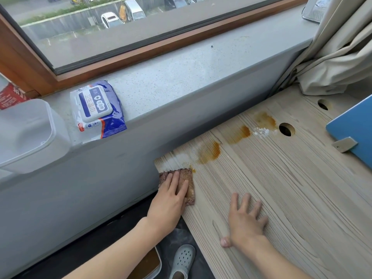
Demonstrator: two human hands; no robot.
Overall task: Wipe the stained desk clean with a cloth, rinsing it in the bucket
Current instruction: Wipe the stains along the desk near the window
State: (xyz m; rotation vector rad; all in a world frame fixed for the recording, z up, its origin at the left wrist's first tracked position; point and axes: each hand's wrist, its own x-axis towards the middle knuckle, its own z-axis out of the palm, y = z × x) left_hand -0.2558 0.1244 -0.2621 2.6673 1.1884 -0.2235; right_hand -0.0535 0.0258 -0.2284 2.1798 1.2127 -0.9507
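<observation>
A light wooden desk [291, 198] carries three orange-brown stains [209, 153] along its far edge, plus a small heap of white powder [261, 132]. A folded brown cloth [190, 188] lies at the desk's far left corner, just below a white smear. My left hand [169, 202] presses flat on the cloth with straight fingers. My right hand [244, 220] rests flat on the bare desk, fingers spread, a hand's width right of the cloth. A white-rimmed container holding brownish water [149, 264] peeks out on the floor under my left forearm.
A grey window ledge [181, 81] holds a blue pack of wet wipes [98, 109] and a translucent plastic tub [28, 133]. A blue board [356, 129] lies at the desk's right, beside two round holes [285, 129]. A curtain [332, 53] hangs at the right. A grey shoe [183, 260] is below.
</observation>
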